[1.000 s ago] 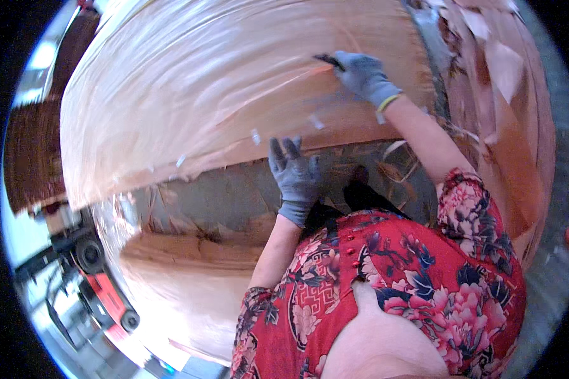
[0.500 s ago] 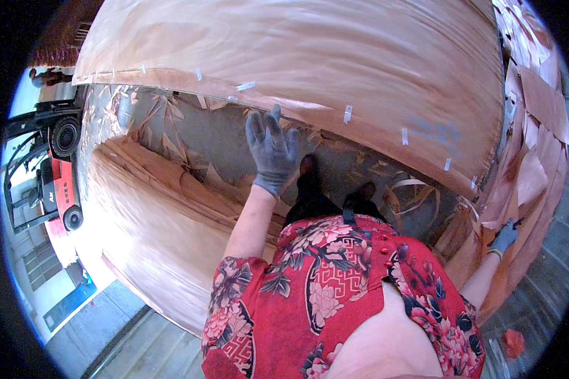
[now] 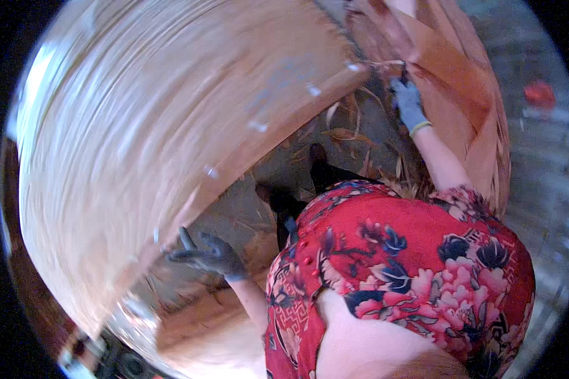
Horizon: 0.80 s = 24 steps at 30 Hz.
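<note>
My left hand (image 3: 205,254), in a grey glove, hangs beside the edge of a large stack of thin wood veneer sheets (image 3: 189,107). Its fingers are spread and hold nothing. At the stack's far right corner is my right hand (image 3: 409,104), also gloved, with the arm stretched forward. Its fingers are curled round something small and dark, too blurred to name. Next to it lies a pile of loose reddish-brown veneer sheets (image 3: 464,95). Small pale tape pieces (image 3: 257,126) dot the stack's near edge.
Veneer scraps and curled strips (image 3: 348,134) litter the grey floor (image 3: 284,151) around my feet. A second veneer stack (image 3: 202,344) stands at the lower left. Part of a dark vehicle wheel (image 3: 129,363) shows at the bottom left. A red scrap (image 3: 540,94) lies at the far right.
The whole view has swung to the right and blurred. My right arm now stretches forward along the loose veneer pile. My left hand has turned, its fingers still spread beside the stack's edge.
</note>
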Tool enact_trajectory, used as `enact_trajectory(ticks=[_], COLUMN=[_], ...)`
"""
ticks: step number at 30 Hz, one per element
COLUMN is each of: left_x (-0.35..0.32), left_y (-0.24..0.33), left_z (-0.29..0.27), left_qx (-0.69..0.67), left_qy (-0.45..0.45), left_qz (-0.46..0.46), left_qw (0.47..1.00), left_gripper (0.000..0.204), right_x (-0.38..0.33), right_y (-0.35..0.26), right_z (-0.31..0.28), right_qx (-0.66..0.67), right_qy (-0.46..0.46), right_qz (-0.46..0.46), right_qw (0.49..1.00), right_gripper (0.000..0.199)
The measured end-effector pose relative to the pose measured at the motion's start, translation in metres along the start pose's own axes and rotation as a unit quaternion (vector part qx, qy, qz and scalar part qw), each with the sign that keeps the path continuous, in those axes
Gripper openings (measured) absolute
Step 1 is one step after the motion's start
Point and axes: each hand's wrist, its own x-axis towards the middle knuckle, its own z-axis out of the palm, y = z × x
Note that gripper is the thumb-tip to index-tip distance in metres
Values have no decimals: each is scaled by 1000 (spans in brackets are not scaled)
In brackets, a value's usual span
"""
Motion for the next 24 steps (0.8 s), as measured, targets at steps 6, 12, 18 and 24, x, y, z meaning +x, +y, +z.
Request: enact_trajectory(ticks=[6,12,18,24], left_x=[0,44,53,55], left_y=[139,213,213,201], left_z=[57,138,153,138], left_qx=[24,67,174,138], left_qy=[-110,-187,-194,-182], left_qz=[182,274,317,321], left_qw=[977,941,912,919], left_gripper=[88,85,82,81], right_x=[5,-1,19,56], right_y=[-1,-37,-51,12], right_z=[2,18,12,-16], right_qx=[186,286,177,235], right_qy=[-23,-32,-94,89], right_qz=[12,74,-40,103], right_qw=[982,955,979,962], right_gripper=[26,29,17,17])
